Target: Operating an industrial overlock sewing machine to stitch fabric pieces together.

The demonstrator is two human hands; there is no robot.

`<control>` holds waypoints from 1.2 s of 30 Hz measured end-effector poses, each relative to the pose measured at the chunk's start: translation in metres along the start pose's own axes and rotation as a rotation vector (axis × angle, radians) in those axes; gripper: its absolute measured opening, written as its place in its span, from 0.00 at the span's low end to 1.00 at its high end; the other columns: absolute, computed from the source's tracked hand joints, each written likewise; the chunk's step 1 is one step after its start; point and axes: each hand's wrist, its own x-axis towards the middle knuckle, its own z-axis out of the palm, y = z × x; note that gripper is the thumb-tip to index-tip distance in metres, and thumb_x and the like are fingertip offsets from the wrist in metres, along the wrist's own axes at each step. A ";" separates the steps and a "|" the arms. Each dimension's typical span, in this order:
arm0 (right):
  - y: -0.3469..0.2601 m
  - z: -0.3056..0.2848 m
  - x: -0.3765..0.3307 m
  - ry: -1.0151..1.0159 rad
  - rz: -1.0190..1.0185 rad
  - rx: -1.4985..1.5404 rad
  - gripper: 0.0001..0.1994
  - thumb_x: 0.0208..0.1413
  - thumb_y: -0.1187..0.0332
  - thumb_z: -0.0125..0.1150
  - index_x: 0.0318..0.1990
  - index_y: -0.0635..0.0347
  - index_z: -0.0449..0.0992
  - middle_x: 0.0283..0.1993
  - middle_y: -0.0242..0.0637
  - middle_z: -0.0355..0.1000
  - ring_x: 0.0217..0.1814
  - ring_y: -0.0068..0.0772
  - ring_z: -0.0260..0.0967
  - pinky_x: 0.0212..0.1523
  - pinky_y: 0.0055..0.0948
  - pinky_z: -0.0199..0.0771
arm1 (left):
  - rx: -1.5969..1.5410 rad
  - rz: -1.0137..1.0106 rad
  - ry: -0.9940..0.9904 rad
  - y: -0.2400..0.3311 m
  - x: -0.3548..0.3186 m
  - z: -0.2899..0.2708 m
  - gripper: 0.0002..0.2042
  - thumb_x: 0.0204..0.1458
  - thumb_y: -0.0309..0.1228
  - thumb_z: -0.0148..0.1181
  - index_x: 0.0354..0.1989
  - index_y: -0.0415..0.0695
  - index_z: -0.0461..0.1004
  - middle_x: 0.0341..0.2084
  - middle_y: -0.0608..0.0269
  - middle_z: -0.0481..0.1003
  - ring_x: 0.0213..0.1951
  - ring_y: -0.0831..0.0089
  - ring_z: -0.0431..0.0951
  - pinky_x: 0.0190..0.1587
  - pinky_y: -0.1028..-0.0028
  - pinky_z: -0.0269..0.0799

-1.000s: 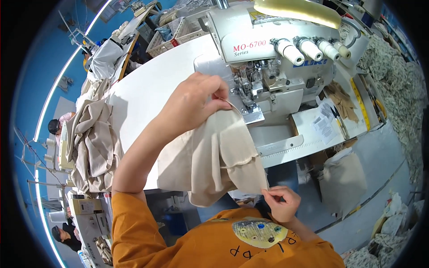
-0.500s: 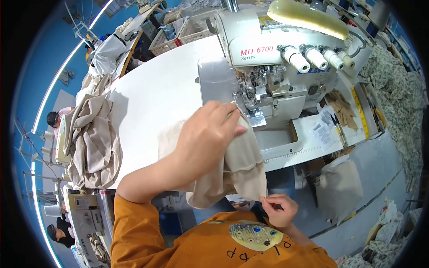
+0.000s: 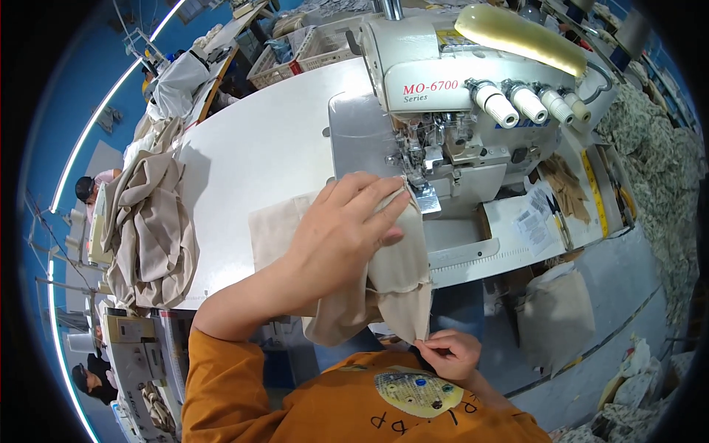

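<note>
A piece of beige fabric (image 3: 399, 269) with a seam across it runs from near the presser foot (image 3: 421, 184) of a white overlock sewing machine (image 3: 436, 81) down over the table edge towards my lap. Laid over its upper part is my left hand (image 3: 343, 232), fingers apart and fingertips at the fabric's edge just left of the foot. Its thumb sticks out to the side, on top of the cloth. Down by my lap, my right hand (image 3: 452, 354) pinches the lower corner of the same fabric between thumb and fingers, drawing that edge fairly straight.
More beige fabric (image 3: 151, 229) is heaped on the left of the white table (image 3: 258, 140). Right of the machine lie thread snips (image 3: 559, 221), labels (image 3: 533, 225) and a yellow tape measure (image 3: 594, 192). Patterned cloth (image 3: 646, 155) is piled at far right. Other people work at far left.
My left hand's fingers have spread from a pinch and moved slightly right along with the fabric's upper edge. My right hand has shifted a little left and down, still pinching the corner.
</note>
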 end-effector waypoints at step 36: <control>0.002 -0.005 0.008 -0.062 -0.075 -0.078 0.12 0.36 0.80 0.78 0.24 0.62 0.76 0.23 0.38 0.76 0.21 0.30 0.74 0.21 0.23 0.69 | -0.102 0.139 0.160 -0.019 0.003 0.026 0.24 0.43 0.32 0.72 0.52 0.52 0.77 0.42 0.61 0.72 0.41 0.62 0.73 0.38 0.69 0.72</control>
